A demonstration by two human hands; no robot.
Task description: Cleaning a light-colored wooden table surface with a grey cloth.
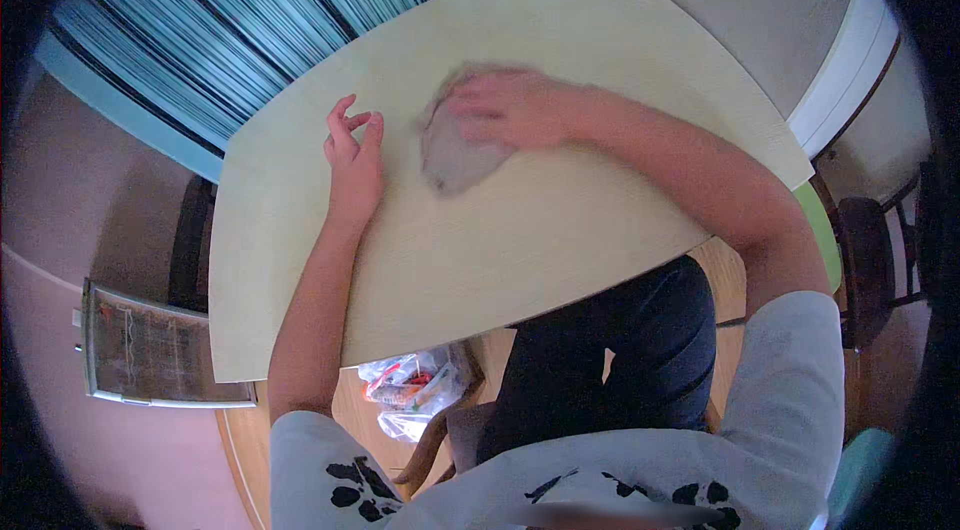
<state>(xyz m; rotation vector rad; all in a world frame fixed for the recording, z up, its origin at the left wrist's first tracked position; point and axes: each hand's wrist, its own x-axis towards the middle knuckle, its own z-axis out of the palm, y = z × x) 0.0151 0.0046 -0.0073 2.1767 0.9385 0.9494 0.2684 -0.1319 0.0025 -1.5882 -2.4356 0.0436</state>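
A pale wooden table (450, 260) spreads out before me. My right hand (510, 110) lies palm down on a greyish cloth (465, 162) near the middle of the tabletop. Both the hand and the cloth are blurred, and part of the cloth is hidden beneath the fingers. To the left of the cloth, my left hand (355, 155) rests at the table with its fingers curled loosely apart, holding nothing and not touching the cloth.
Striped blue curtains or blinds (262, 5) hang beyond the table's far edge. Plastic bags (420, 387) lie below the near edge. A glass-fronted cabinet or frame (157, 350) stands at left, a dark wooden chair (866, 267) at right. My legs are under the near edge.
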